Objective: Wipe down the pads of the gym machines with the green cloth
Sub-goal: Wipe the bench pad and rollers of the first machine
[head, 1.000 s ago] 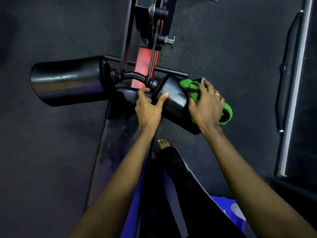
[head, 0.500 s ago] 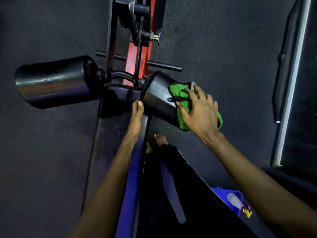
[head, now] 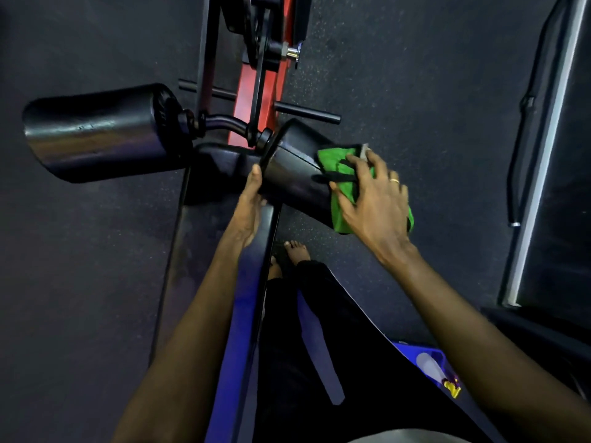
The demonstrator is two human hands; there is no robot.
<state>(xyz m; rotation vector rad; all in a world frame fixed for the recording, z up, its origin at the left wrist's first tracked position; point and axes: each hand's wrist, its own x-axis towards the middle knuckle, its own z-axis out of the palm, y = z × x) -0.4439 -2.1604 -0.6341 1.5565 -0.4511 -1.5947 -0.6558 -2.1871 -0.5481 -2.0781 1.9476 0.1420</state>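
Right hand [head: 374,203] slid bunched green cloth [head: 336,161] along glossy black pad [head: 292,169].

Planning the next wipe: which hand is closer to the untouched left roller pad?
Left. The left hand rests on the inner end of the right pad, toward the left roller pad; the right hand presses the green cloth farther out on it.

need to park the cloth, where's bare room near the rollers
Bare floor left of the left roller pad, and between the right roller pad and the black bar. Crowded around the red frame, where left hand, right hand and green cloth meet.
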